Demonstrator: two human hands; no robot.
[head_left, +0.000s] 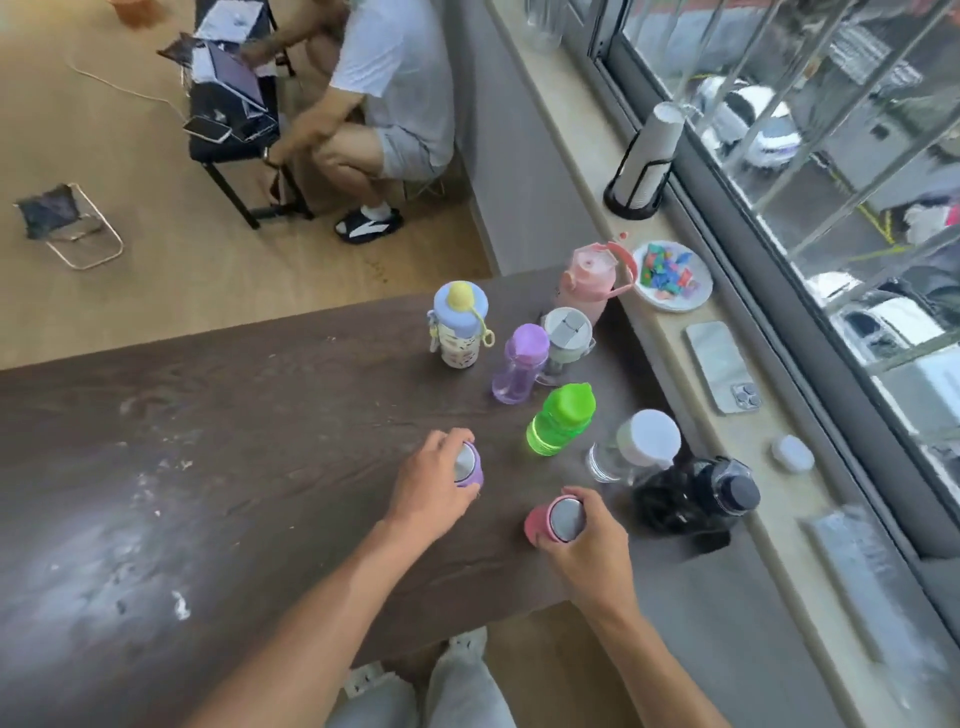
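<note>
My left hand (431, 488) grips a purple bottle with a steel cap (467, 466) standing on the dark wooden table (208, 441). My right hand (584, 540) grips a pink bottle with a steel cap (553, 519) near the table's front right edge. Both bottles stand upright. Behind them stand a green bottle (561, 418), a translucent purple bottle (521, 364), a grey-lidded cup (566, 338), a pink jug (587, 283), a blue-lidded patterned bottle (460, 325), a clear bottle with a white lid (639, 444) and a black bottle (701, 493).
A stone sill (675, 322) runs along the window at right, holding a plate of coloured pieces (671, 276), a phone (722, 366), a white earbud case (792, 453) and a paper cup stack (647, 158). Another person (384, 104) crouches by a black bench. A folding stool (67, 223) stands on the floor.
</note>
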